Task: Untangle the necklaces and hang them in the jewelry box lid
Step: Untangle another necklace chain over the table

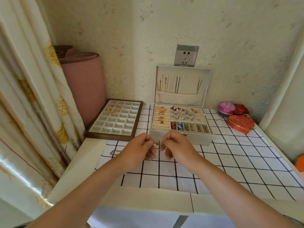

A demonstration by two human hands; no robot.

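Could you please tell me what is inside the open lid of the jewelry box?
Several necklaces hang in the lid; their lower ends drop into a fabric pocket, which hides them.

tray [107, 136] L of jewelry box [199, 140], tins [240, 123] R, necklaces [177, 85] in lid [189, 87]

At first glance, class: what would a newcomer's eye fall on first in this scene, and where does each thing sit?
The left grip and right grip meet at centre, pinching a fine chain over the checked cloth. Behind them stands the open jewelry box, several chains hanging in its raised lid. A red heart-shaped box sits at far right, a compartment tray with gold bangles at left.
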